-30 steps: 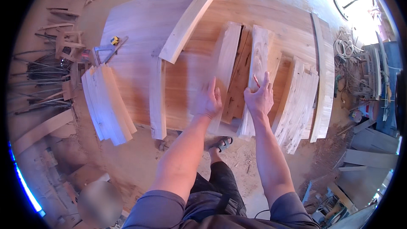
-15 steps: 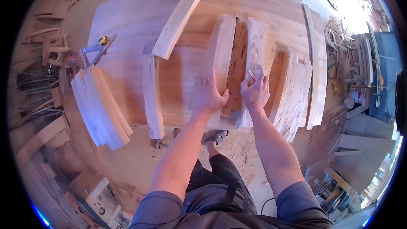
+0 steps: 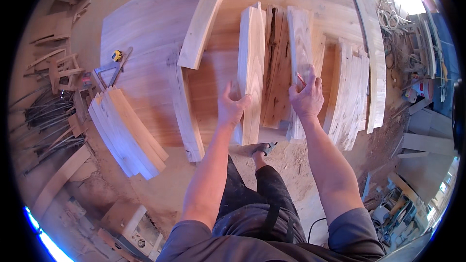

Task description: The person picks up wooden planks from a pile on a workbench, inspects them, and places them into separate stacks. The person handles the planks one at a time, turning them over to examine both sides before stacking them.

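My left hand grips the near part of a pale wooden board, thumb over its top and fingers along its left side. The board appears tilted up, showing two faces. My right hand pinches a slim red pencil and rests on another pale board with wavy grain. Between these two lies a darker brown board with a long dark crack. All lie on a broad wooden panel.
Stacked boards sit at the panel's left, with more boards at right. One long board lies toward the far edge. A yellow tape measure rests beside a square. Scrap wood lines the floor.
My left hand has shifted slightly left, and its board has turned to show a second face. My view has shifted a little; the right hand keeps the pencil.
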Action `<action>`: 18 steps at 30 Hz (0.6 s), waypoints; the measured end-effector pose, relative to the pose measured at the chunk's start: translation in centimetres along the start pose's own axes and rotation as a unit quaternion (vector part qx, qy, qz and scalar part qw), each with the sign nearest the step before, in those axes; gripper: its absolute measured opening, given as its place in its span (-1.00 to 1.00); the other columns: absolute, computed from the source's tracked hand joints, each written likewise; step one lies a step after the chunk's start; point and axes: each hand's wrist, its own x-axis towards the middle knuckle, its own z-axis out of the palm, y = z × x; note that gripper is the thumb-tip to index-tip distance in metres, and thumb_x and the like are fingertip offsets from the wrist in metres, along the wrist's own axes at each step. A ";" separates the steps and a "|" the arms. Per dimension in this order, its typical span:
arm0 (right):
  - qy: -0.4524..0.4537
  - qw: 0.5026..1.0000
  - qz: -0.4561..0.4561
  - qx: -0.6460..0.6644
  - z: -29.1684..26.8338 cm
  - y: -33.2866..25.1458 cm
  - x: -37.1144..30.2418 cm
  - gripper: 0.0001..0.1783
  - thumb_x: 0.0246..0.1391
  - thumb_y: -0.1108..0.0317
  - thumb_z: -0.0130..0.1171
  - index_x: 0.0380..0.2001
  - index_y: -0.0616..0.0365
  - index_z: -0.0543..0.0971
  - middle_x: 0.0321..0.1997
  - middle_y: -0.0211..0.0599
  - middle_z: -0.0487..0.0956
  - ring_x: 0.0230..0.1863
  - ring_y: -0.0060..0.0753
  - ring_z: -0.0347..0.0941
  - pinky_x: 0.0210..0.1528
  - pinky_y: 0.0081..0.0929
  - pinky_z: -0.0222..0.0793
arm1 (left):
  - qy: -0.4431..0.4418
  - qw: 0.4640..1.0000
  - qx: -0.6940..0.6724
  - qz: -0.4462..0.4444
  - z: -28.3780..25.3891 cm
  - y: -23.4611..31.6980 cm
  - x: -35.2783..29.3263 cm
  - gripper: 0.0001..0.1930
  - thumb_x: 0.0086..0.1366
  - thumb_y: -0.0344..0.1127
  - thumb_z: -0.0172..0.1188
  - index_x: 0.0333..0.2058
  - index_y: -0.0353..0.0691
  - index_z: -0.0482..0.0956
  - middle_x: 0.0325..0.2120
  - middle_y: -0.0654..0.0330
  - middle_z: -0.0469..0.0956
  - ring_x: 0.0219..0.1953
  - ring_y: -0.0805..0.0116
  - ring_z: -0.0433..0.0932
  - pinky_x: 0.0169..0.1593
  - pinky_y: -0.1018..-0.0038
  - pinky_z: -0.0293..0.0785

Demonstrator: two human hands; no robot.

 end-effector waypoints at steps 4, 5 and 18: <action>0.015 1.000 -0.005 0.006 -0.5 -0.3 0.1 -0.08 -0.03 0.23 0.24 0.44 0.03 0.19 -0.05 0.02 0.51 0.00 0.13 0.54 -0.06 0.04 0.55 | -0.021 0.999 -0.019 -0.017 -0.3 0.4 0.3 -0.02 0.10 -0.44 0.36 0.44 -0.58 0.04 -0.26 0.14 0.68 -0.27 0.47 0.60 -0.13 0.52 0.52; 0.018 1.000 -0.004 0.007 -0.3 -0.4 0.2 -0.08 -0.03 0.23 0.24 0.44 0.03 0.20 -0.05 0.02 0.52 -0.01 0.13 0.54 -0.06 0.03 0.55 | -0.026 0.999 -0.027 -0.029 -0.4 0.9 0.1 -0.03 0.10 -0.44 0.37 0.43 -0.58 0.05 -0.25 0.13 0.68 -0.27 0.46 0.60 -0.13 0.52 0.52; 0.007 1.000 0.020 -0.016 0.5 0.5 0.0 -0.10 -0.04 0.13 0.22 0.43 -0.05 0.25 0.06 -0.02 0.51 0.09 0.05 0.53 0.04 0.01 0.53 | -0.057 0.983 -0.146 -0.094 -1.0 2.5 -0.1 0.05 0.07 -0.45 0.48 0.44 -0.58 0.02 -0.10 -0.07 0.67 -0.14 0.28 0.66 0.03 0.41 0.55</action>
